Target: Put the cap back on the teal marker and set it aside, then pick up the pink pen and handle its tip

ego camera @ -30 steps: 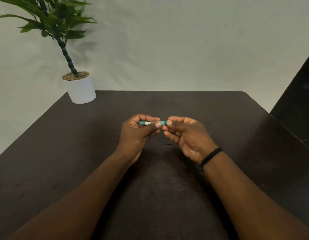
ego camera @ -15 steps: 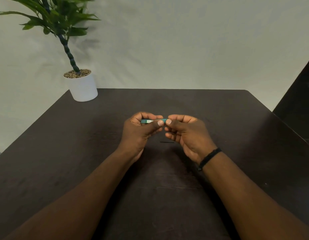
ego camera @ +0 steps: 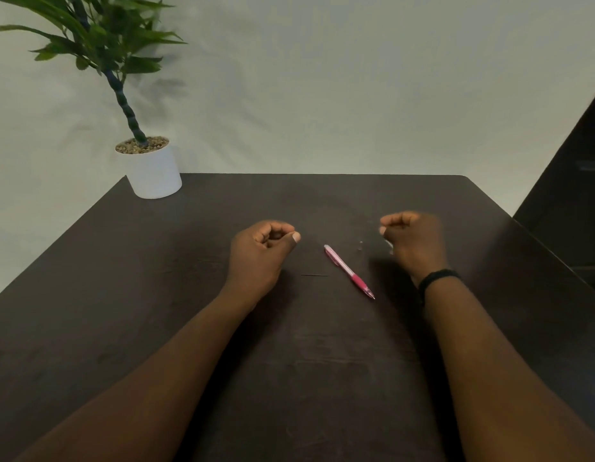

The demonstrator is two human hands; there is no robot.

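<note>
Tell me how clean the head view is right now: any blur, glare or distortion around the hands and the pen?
Head view: right hand smeared by motion blur; left hand and pink pen sharp; dim, even light, no glare on the dark table; wide-angle bending stretches the forearms at the frame's bottom.

From my remote seat I log the following. Item one: a dark brown, wood-grain rectangular table point(ego camera: 322, 201), matt, with a rounded far right corner, filling the lower view. Item two: a plain pale grey-green wall point(ego camera: 356, 88) behind it, evenly and softly lit, carrying a faint leaf shadow. Item three: a white cylindrical plant pot point(ego camera: 153, 175) topped with small brown pebbles, standing on the table's far left corner, holding a green leafy plant with a ringed dark stem point(ego camera: 126, 105). Item four: a dark, nearly black piece of furniture point(ego camera: 572, 195) at the right edge, details too dim for me to tell.
</note>
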